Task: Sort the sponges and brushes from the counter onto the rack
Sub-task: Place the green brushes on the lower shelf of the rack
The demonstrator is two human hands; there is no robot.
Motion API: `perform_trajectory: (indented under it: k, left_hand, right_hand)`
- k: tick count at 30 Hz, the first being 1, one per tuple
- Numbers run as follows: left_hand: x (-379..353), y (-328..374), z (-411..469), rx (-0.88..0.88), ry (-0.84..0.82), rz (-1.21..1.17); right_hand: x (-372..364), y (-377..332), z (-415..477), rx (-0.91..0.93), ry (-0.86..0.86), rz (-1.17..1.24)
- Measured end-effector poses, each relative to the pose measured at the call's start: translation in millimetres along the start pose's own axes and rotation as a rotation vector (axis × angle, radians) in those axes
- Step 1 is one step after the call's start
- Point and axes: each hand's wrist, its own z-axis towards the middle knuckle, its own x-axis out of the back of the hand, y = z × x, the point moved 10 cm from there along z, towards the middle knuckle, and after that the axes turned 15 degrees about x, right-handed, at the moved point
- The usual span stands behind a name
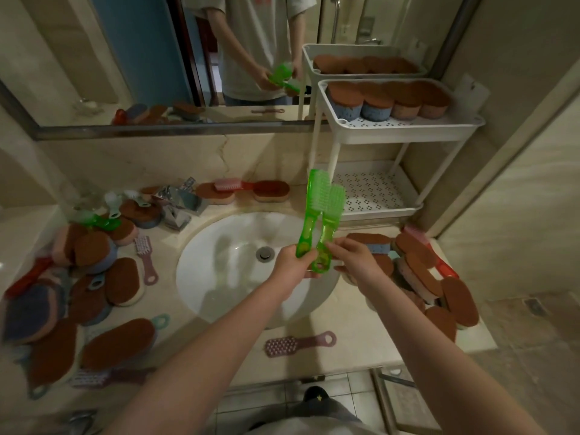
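From the head view, both hands are raised over the round white sink point(216, 265), each with one translucent green brush. The left hand point(290, 266) has its grip curled round the handle end of the left green brush point(309, 215), which stands nearly upright with its bristle head at the top. The right hand point(353, 259) has its grip pinching the handle of the right green brush point(332, 208) with thumb and fingertips. The two brushes sit side by side, their heads touching or nearly so, and the lower end of the right one lies against the left hand's fingers.

On the far right the white rack point(408, 135) stands on the tabletop point(361, 340). Its upper tier holds a row of four sponges point(389, 102), brown side up, and its perforated lower tier point(376, 211) lies just behind the brush heads.

A left pile of sponges point(94, 277) is heaped left of the sink, with a small green brush point(102, 221) and a mauve brush point(146, 259) among them. A right pile of sponges point(433, 277) lies right of the sink, a red brush point(444, 266) lying on it. Behind the sink, beside the faucet point(177, 202), a pink brush point(238, 185) lies across two sponges. A flat mauve brush point(298, 342) lies at the near edge.

The mirror point(125, 58) reflects the person's torso and the green brushes.
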Motion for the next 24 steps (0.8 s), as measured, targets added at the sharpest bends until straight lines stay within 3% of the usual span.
perform_trajectory:
  k: [5, 12, 24]
  left_hand:
    - [-8, -4, 2, 0.030, -0.025, 0.099]
    - [-23, -8, 21, 0.019, 0.054, 0.316]
    - [-100, 20, 94, 0.140, 0.079, 0.320]
  right_hand:
    - [7, 1, 6, 0.031, 0.096, -0.019]
    - [71, 18, 10, -0.039, 0.359, 0.045]
    - [171, 53, 96, -0.224, 0.334, -0.027]
